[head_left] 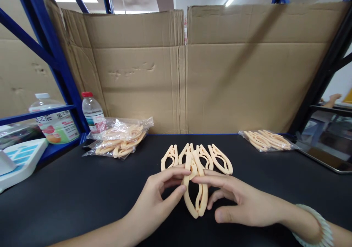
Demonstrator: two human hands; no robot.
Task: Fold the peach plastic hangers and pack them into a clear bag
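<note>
— While my left hand pinches the stacked peach plastic clips from one side, my right hand meets it from the other, fingertips closed on the same pair; that is all the head camera gives me.

— Where does the pair sit?

— On the black table, just in front of the row of loose clips, which fans out behind my fingers. Left of that row lies a clear bag of clips; well to the right of it lies a second bag, and behind it stands the cardboard wall.

— How would you handle the pair well?

— I judge the two pieces should line up edge to edge, so I would keep both thumbs low, press evenly from each side, and keep the pair clear of the row so nothing gets nudged.

— Any writing?

— Far left of the row, the large bottle carries Chinese characters, too skewed for me to read with confidence. The small water bottle with the red cap has a label too small to tell. A white bracelet rings my right wrist
</note>
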